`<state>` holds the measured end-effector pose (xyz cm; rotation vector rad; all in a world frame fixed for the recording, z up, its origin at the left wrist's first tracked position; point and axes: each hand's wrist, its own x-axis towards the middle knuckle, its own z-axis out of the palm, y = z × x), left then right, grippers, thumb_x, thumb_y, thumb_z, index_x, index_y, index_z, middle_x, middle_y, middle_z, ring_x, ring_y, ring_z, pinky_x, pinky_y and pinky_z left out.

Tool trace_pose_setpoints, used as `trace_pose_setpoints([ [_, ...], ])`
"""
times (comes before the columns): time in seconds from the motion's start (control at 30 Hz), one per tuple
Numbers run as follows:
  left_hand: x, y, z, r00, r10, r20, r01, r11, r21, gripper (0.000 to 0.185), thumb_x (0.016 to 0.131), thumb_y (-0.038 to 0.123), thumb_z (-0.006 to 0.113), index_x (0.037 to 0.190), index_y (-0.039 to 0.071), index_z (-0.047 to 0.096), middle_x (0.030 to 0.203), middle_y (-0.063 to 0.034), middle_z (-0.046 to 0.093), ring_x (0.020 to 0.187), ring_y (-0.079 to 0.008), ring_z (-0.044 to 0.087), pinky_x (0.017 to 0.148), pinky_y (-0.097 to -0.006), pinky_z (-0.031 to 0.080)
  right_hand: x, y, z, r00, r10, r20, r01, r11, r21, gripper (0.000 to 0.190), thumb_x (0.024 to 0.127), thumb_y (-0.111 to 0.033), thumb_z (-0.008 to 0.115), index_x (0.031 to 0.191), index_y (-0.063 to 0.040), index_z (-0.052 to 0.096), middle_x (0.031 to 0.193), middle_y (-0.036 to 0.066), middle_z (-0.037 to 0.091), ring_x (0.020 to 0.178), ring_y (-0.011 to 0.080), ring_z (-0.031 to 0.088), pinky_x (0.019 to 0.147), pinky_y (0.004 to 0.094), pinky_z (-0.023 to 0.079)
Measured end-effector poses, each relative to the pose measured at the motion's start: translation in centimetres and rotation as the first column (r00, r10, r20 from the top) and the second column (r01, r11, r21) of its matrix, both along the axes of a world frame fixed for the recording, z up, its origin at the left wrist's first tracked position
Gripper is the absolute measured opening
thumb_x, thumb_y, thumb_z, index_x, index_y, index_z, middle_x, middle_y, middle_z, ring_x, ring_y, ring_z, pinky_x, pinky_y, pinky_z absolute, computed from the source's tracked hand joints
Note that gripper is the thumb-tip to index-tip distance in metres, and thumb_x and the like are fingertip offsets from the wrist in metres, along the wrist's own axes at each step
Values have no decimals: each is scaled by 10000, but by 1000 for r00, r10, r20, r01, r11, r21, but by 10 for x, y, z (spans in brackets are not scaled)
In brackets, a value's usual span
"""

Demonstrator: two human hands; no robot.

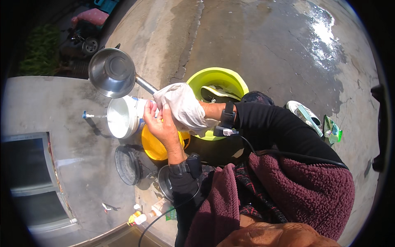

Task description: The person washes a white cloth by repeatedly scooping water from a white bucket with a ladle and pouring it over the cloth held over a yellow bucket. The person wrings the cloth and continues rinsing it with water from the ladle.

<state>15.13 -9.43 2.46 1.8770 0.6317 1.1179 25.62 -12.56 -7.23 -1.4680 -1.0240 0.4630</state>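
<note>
A pale cloth [182, 106] covers my right hand, so its fingers are hidden; only the wrist shows beyond the folds. My left hand [162, 126] is raised beside the cloth, with fingers apart and the thumb tip at its edge. A metal ladle with a large bowl [112, 72] has a handle that reaches to the cloth; whether my right hand grips it is hidden. Below and behind the cloth stands a lime-green tub [217, 74] with a dark shoe with white laces [220, 92] in it. A yellow bucket [152, 145] is under my left hand.
Water runs from a wall tap [88, 115] into a white bucket [122, 117]. A grey bucket [126, 165] and a metal basin [165, 183] stand nearer. At right, a white shoe [301, 111] lies by a brush [310, 120] and green packet [333, 129]. A cable [247, 142] crosses my arm.
</note>
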Motion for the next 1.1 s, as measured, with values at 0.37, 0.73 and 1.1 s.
trace_pose_setpoints([
  [0.37, 10, 20, -6, 988, -154, 23, 135, 772, -621, 294, 981, 64, 570, 1248, -58, 589, 1152, -102, 657, 1028, -180, 639, 918, -296, 504, 1, -32, 52, 982, -63, 178, 22, 974, 225, 301, 829, -292, 677, 1064, -106, 689, 991, 156, 698, 853, 362, 665, 743, 426, 519],
  [0.73, -5, 59, 10, 987, -49, 155, 113, 892, -437, 370, 843, -62, 564, 1212, -61, 583, 1130, -117, 641, 1044, -208, 614, 970, -320, 463, 29, -33, 55, 998, -7, 65, 0, 996, 95, 376, 890, -255, 677, 1180, -23, 621, 1131, 169, 677, 992, 280, 659, 887, 390, 520],
  [1.1, 6, 72, 28, 959, 47, 279, 93, 879, -468, 278, 877, -86, 563, 1153, -55, 585, 1098, -134, 653, 1000, -234, 649, 896, -344, 523, 8, -23, 50, 937, -42, 346, -18, 986, 168, 565, 984, -431, 527, 1387, -37, 484, 1337, 228, 544, 1228, 389, 518, 1052, 462, 416],
])
